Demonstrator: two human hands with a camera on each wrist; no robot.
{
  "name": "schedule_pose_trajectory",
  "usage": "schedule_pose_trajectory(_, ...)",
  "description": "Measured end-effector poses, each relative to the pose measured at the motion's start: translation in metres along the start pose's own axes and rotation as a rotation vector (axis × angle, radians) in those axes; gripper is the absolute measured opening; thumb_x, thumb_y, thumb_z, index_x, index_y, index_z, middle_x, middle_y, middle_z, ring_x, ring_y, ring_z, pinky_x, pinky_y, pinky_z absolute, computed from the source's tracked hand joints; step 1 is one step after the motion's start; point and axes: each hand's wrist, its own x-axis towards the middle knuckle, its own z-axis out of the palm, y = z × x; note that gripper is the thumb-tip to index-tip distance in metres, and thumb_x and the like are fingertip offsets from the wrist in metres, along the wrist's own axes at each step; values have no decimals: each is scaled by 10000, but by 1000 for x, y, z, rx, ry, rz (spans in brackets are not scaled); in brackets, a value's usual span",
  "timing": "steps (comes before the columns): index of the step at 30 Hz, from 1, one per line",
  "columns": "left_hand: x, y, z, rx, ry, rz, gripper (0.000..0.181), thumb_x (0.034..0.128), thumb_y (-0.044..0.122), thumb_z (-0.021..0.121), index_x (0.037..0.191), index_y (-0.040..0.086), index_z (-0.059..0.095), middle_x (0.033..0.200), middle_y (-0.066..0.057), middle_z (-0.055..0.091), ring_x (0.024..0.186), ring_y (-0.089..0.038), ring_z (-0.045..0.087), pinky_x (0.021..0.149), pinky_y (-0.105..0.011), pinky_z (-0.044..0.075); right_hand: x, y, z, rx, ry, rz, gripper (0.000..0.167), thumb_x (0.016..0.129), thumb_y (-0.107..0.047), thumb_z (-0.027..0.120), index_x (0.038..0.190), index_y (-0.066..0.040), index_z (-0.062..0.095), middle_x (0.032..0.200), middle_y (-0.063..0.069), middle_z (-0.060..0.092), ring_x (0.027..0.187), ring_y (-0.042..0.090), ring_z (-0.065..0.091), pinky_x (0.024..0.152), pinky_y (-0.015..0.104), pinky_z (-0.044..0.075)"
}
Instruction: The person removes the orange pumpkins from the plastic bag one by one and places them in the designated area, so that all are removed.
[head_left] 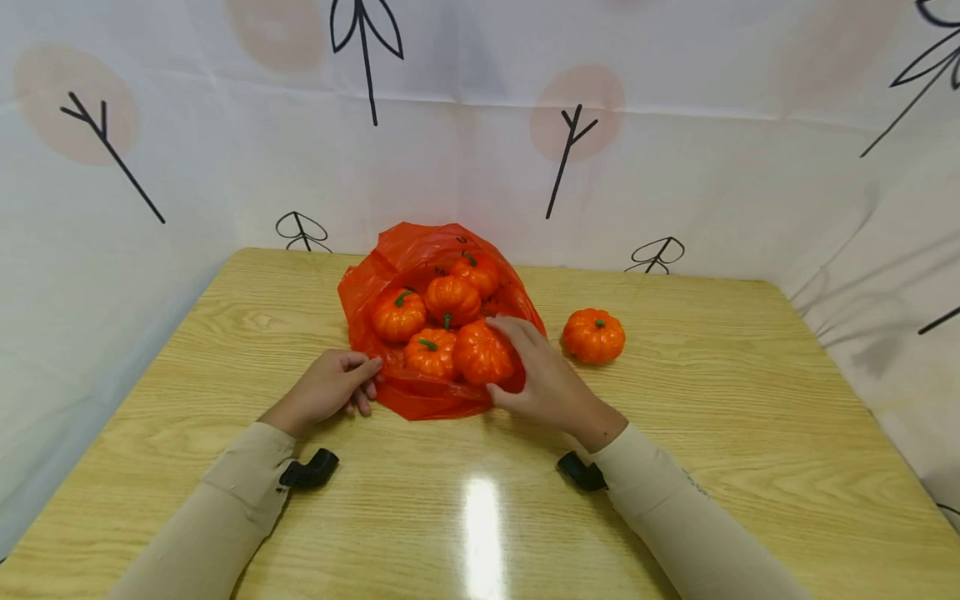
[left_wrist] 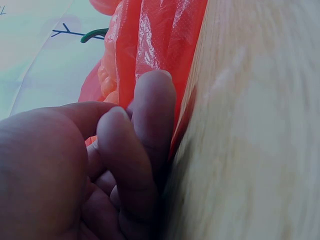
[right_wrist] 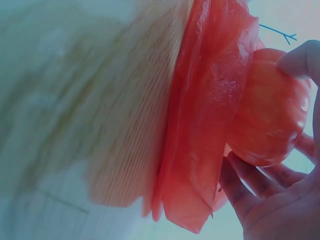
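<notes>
A red plastic bag (head_left: 427,400) lies with its mouth open on the table, several small orange pumpkins (head_left: 453,300) inside. The left hand (head_left: 326,389) pinches the bag's left rim between thumb and fingers; the left wrist view shows its curled fingers against the red plastic (left_wrist: 155,45). At the bag's front right, the right hand (head_left: 543,379) grips a pumpkin (head_left: 482,353), thumb on the near side and fingers on the far side. In the right wrist view that pumpkin (right_wrist: 270,110) sits just over the bag's edge (right_wrist: 205,110). Its underside is hidden.
One more orange pumpkin (head_left: 593,336) stands on the wooden table (head_left: 712,375) to the right of the bag. Behind the table hangs a white cloth (head_left: 465,167) with drawn plants. Black devices (head_left: 310,469) are worn at both wrists.
</notes>
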Motion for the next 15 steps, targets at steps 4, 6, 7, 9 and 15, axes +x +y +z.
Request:
schedule_pose_trajectory(4, 1, -2, 0, 2, 12, -6, 438, 1046, 404, 518, 845, 37, 646, 739, -43, 652, 596, -178, 674, 512, -268, 524, 0, 0, 1, 17, -5, -19, 788, 831, -239, 773, 1495, -179, 352, 1540, 50, 364, 1406, 272, 424, 1123, 535, 414)
schedule_pose_trajectory(6, 1, -2, 0, 2, 6, -2, 436, 1047, 401, 518, 856, 30, 646, 747, -46, 651, 600, -181, 676, 514, -272, 526, -1, 0, 2, 23, -10, -20, 784, 832, -234, 778, 1487, -163, 352, 1533, 53, 369, 1414, 264, 414, 1140, 521, 400)
schedule_pose_trajectory(7, 1, -2, 0, 0, 5, -5, 436, 1046, 401, 519, 856, 30, 646, 748, -47, 650, 600, -182, 676, 514, -270, 526, -1, 0, 2, 26, -12, -19, 783, 834, -235, 780, 1484, -157, 351, 1532, 54, 369, 1418, 260, 409, 1146, 516, 394)
schedule_pose_trajectory(9, 1, -3, 0, 1, 1, -2, 437, 1045, 400, 521, 862, 23, 646, 749, -46, 648, 601, -179, 676, 514, -271, 525, -1, 1, 2, 32, -15, -16, 784, 835, -237, 782, 1482, -144, 348, 1530, 58, 370, 1425, 257, 400, 1156, 510, 384)
schedule_pose_trajectory(15, 0, -1, 0, -2, 0, -3, 447, 1042, 407, 525, 878, 10, 647, 758, -55, 646, 598, -174, 672, 510, -270, 520, -1, 0, 3, 31, -35, 4, 838, 839, -250, 777, 1531, -193, 307, 1535, 47, 356, 1394, 263, 433, 1123, 512, 424)
